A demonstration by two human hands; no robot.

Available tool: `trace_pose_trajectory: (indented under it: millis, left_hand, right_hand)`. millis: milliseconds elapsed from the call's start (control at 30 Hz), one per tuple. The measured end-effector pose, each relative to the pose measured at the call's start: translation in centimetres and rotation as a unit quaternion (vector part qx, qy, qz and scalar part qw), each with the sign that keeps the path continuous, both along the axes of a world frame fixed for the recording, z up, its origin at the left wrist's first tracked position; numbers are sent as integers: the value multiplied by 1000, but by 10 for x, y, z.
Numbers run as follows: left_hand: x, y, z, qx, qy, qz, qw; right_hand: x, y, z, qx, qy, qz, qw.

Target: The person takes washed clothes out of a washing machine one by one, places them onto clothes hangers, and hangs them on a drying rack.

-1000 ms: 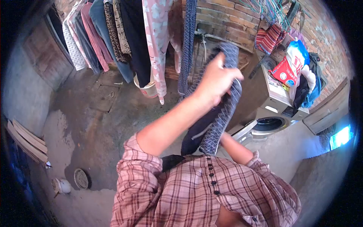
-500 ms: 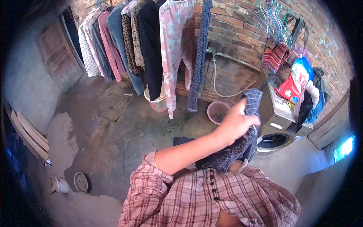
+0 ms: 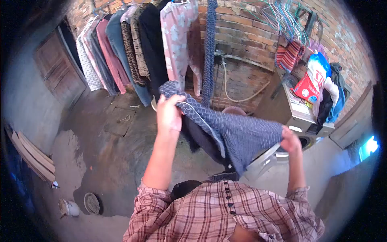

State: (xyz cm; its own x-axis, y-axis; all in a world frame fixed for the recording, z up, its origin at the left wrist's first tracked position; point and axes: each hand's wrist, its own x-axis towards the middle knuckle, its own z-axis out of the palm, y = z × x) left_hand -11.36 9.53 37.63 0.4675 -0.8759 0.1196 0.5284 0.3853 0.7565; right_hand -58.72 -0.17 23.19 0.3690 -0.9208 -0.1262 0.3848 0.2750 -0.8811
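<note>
A navy pajama top with a white line pattern and pale piping is stretched between my two hands in front of my chest. My left hand is closed round its bunched upper left end. On the other side, my right hand grips the far right edge of the cloth, slightly blurred. The lower part of the pajama top hangs in folds toward my plaid shirt. Dark cloth shows by my left arm; what it belongs to is unclear.
Clothes hang in a row before the brick wall, with pink patterned trousers and navy patterned trousers nearest. Colourful hangers bunch at upper right. A washing machine carries a detergent bag. A pink basin sits partly hidden behind the cloth.
The pajama top, bunched up before, is now spread wide. My left hand has moved left with it, and my right hand, largely hidden earlier, has come out to the right holding its edge.
</note>
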Motion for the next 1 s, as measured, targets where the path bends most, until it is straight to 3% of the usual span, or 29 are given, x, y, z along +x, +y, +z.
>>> trace_pose_trajectory:
  millis: [33,100,133,167,200,300,333,367,433,500,533,633,700,733,900,1000]
  left_hand:
    - [4,2,4,-21,-8,-25,999]
    - [-6,5,12,-29,-14,-53,998]
    - [-17,5,18,-26,-15,-59,998]
    - [-25,3,22,-26,-17,-64,997]
    - [-28,0,21,-24,-19,-76,997]
    - [-47,-3,24,-31,-46,-75,996]
    - [-54,-3,26,-34,-55,-82,995]
    - [-64,1,32,-34,-40,-89,995]
    - [-72,1,29,-38,-51,-107,992]
    - [-66,4,26,-45,-64,-73,994]
    - [-59,6,26,-51,-75,-54,994]
    - [-23,12,20,-38,-126,21,991]
    - [8,17,10,27,-180,60,981]
    - [14,23,9,52,-233,104,966]
    - [35,33,-15,166,-417,115,886]
    - [24,37,-18,180,-540,194,799]
  right_hand:
    - [-20,-9,11,5,-13,-68,998]
    - [-57,-31,4,-26,137,-207,968]
    - [-27,-16,32,-51,289,-287,912]
    - [-20,-28,22,-190,479,-322,794]
    - [-19,-32,15,-210,462,-277,816]
    - [99,7,62,-267,402,-137,865]
    - [143,37,100,-185,231,31,955]
    - [179,53,109,-188,223,84,953]
    - [235,71,117,-365,349,52,862]
    - [268,58,95,-423,328,9,845]
    - [276,44,80,-414,312,0,855]
    - [265,14,105,-373,353,109,851]
    - [255,8,136,-311,303,111,894]
    - [255,2,151,-340,264,104,897]
    - [278,0,220,-414,129,153,888]
    - [301,3,235,-454,72,196,867]
